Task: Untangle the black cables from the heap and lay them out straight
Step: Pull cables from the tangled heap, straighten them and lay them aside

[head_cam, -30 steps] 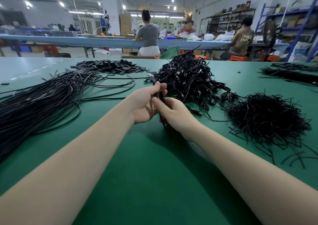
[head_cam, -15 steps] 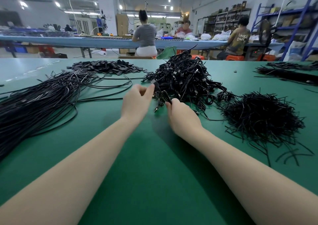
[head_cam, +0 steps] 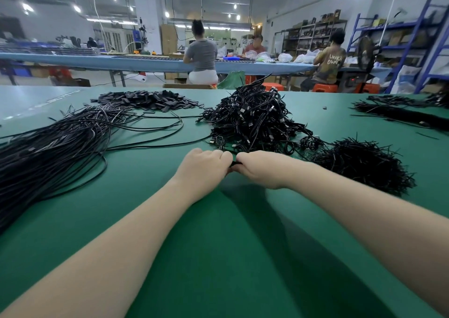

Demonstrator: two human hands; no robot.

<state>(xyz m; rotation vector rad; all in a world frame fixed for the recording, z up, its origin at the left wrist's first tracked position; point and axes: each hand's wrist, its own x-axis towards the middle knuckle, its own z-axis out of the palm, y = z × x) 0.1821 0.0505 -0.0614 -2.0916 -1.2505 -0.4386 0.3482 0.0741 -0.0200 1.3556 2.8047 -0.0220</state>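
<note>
Head view: both hands are down on the green table [head_cam: 218,257], knuckles together, just in front of the tangled heap of black cables [head_cam: 252,121]. Left hand [head_cam: 202,169] is curled into a fist; right hand [head_cam: 261,169] is curled the same way. A short piece of black cable [head_cam: 235,164] shows in the gap between them, so both hands grip it (how much of it is inside the fists I can't tell). Whether that piece links back into the heap is not clear; loose loops of the heap lie just beyond the knuckles.

Left of the hands, a long bundle of straightened cables [head_cam: 53,145] runs off the frame edge, a few strands curving out toward the heap. Far left-centre sits a pile of small flat black pieces [head_cam: 145,100]. Right of the heap, a bristly mound of short black strips [head_cam: 362,164]. Another dark bundle [head_cam: 401,116] lies at the far right edge.

Background: three people [head_cam: 202,53] sit at a long blue bench [head_cam: 97,60]; blue shelving [head_cam: 413,43] stands at right.
</note>
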